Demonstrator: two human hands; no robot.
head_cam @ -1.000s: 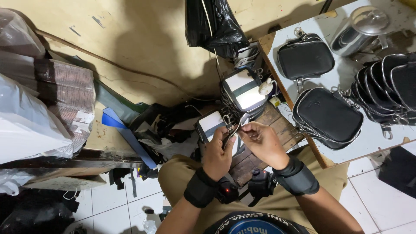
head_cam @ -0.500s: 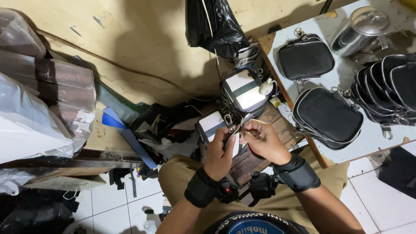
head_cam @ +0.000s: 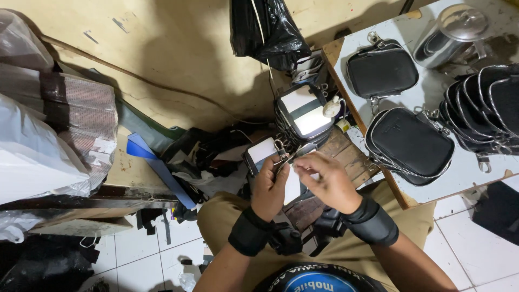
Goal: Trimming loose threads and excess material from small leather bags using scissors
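**Both hands close on a small pouch and its clasp**

The left hand (head_cam: 268,186) and right hand (head_cam: 324,181) meet just above the lap, fingers curled in toward each other over a small pouch (head_cam: 262,151) with a pale panel on its face. The left hand grips the pouch from below and behind, thumb up along its edge. The right hand pinches at a metal clasp (head_cam: 281,147) at the pouch's upper right corner; the fingertips are bunched tight, though what exactly sits between them is too small to tell.

Against the two earlier views little has shifted: the hands sit in the same spot, and the right fingers have only crept slightly along the clasp. That reads as fine fitting work at the hardware, not a change of piece.

Both wrists wear black bands (head_cam: 373,221). The forearms come up from the bottom edge and angle inward, the left wrist fairly straight, the right wrist bent so the palm faces down and left.

Just beyond the pouch stands a stack of like pieces (head_cam: 305,111) with pale panels, upright on a wooden board (head_cam: 346,154). A black bag (head_cam: 270,30) hangs above it. To the right, a white table (head_cam: 465,170) bears finished black zip pouches (head_cam: 408,143) and a steel pot (head_cam: 451,30). Left of the knees lie scraps and a blue strip (head_cam: 157,165).
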